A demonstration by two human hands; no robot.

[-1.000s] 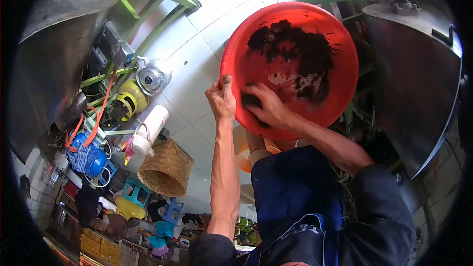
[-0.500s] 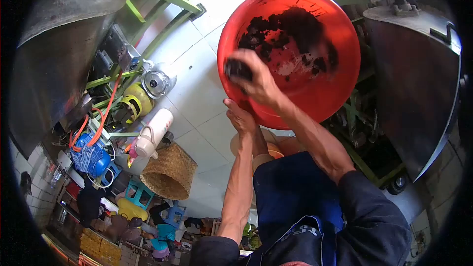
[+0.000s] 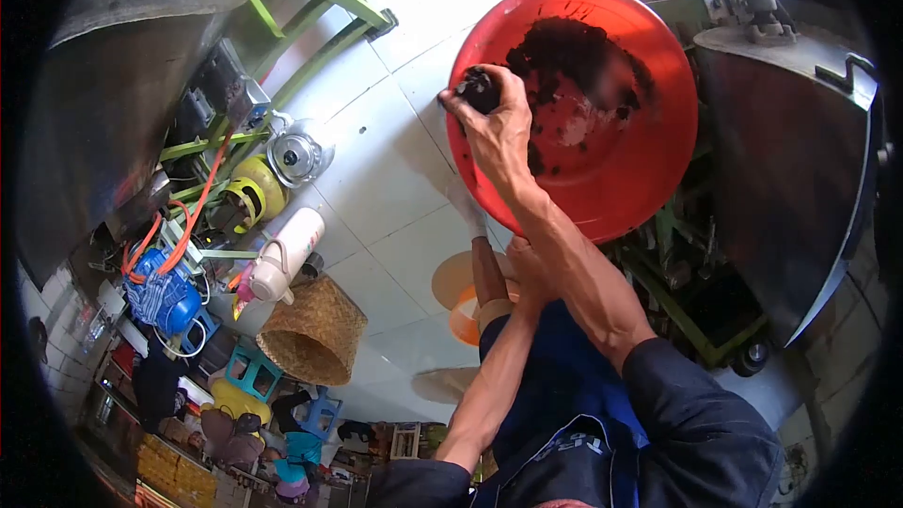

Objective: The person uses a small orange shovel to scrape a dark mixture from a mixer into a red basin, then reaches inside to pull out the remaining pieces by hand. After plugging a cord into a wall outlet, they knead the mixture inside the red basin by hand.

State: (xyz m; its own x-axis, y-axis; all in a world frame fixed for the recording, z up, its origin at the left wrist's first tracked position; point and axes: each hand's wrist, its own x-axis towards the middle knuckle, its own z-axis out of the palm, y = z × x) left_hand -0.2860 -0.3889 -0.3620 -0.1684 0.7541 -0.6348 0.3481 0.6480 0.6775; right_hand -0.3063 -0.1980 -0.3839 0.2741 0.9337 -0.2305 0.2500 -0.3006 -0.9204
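A large red plastic basin [image 3: 658, 169] holds a dark, crumbly mass [image 3: 574, 52] spread along its far side, with small bits stuck to its floor. My right hand [image 3: 503, 122] is closed around a black clump [image 3: 478, 91] over the basin's left rim, the clump showing between thumb and fingers. My left hand [image 3: 529, 268] is at the near edge of the basin, below my right forearm, which covers its fingers.
On the left stand a metal kettle [image 3: 293, 155], a yellow-green gas cylinder [image 3: 259, 188], a pale thermos jug [image 3: 287, 254] and a woven basket [image 3: 315, 329]. Large metal vessels on green frames flank me. An orange-rimmed container [image 3: 463, 320] is near my leg.
My right hand has moved up and slightly right with the clump. My left hand has shifted right along the basin's near side, under my right forearm. The basin appears slightly farther right.
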